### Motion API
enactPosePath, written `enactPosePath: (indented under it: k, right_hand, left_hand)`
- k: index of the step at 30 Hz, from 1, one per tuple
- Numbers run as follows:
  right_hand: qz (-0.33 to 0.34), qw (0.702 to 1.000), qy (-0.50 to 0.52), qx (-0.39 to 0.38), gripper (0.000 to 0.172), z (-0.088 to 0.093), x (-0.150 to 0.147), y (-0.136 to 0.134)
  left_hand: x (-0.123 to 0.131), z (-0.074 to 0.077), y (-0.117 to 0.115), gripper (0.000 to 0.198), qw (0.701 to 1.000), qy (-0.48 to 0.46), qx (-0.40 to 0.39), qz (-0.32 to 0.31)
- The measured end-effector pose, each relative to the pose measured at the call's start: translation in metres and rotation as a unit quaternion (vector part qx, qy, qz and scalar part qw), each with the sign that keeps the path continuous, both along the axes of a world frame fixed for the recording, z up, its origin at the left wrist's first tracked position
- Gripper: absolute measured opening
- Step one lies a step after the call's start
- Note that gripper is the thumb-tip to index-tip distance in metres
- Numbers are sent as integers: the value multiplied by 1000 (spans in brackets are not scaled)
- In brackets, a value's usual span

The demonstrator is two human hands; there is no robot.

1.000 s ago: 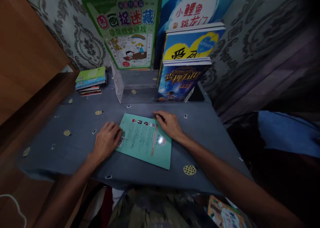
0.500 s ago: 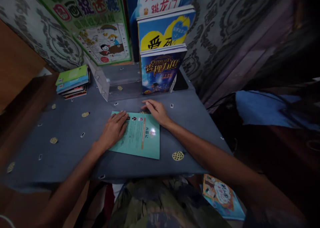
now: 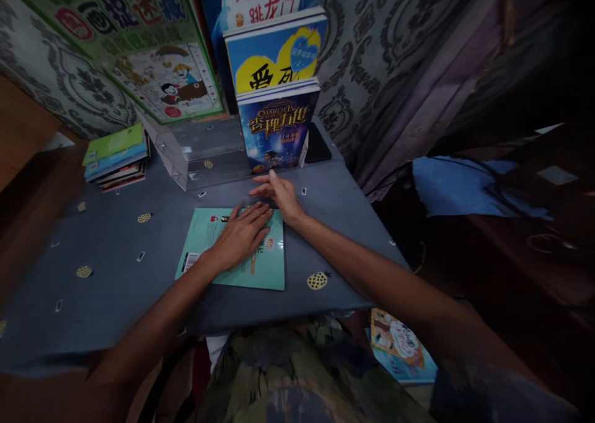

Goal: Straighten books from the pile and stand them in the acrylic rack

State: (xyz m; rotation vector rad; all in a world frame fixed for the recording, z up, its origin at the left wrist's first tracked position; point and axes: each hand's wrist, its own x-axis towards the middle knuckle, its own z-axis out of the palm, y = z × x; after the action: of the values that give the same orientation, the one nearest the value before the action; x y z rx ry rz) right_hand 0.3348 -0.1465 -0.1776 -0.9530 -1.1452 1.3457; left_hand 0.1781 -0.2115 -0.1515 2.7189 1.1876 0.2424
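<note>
A thin teal book (image 3: 204, 237) lies flat on the grey-blue tablecloth (image 3: 116, 268). My left hand (image 3: 242, 237) rests flat on the middle of its cover, fingers stretched toward the far right corner. My right hand (image 3: 279, 194) lies just beyond the book's far right corner, fingers extended on the cloth, close to the foot of a dark blue book (image 3: 276, 129) standing upright in a clear plastic holder (image 3: 186, 150).
Behind the dark blue book stand a blue-and-yellow book (image 3: 274, 54) and a taller blue one, with a large green picture book (image 3: 139, 51) leaning on the patterned wall. A small stack of books (image 3: 116, 156) sits at the far left. Another book (image 3: 400, 345) lies on the floor to the right.
My left hand slid from the teal book's left edge onto the middle of its cover. The right hand stayed by the far right corner. The camera view shifted rightward.
</note>
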Motion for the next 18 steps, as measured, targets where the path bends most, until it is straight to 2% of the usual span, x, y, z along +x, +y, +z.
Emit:
enactPosePath:
  k: [5, 9, 13, 18]
  right_hand:
    - [4, 999, 35, -19, 66, 2, 1, 1]
    - [14, 999, 28, -25, 65, 3, 1, 0]
    - [25, 1000, 2, 3, 67, 2, 0, -2]
    - [24, 998, -37, 47, 72, -2, -2, -1]
  left_hand:
    - [14, -2, 5, 44, 1000, -14, 4, -25]
    - [9, -2, 7, 47, 999, -14, -8, -30]
    - [-19, 0, 9, 49, 999, 6, -16, -28]
    - [-61, 2, 11, 49, 999, 13, 27, 41]
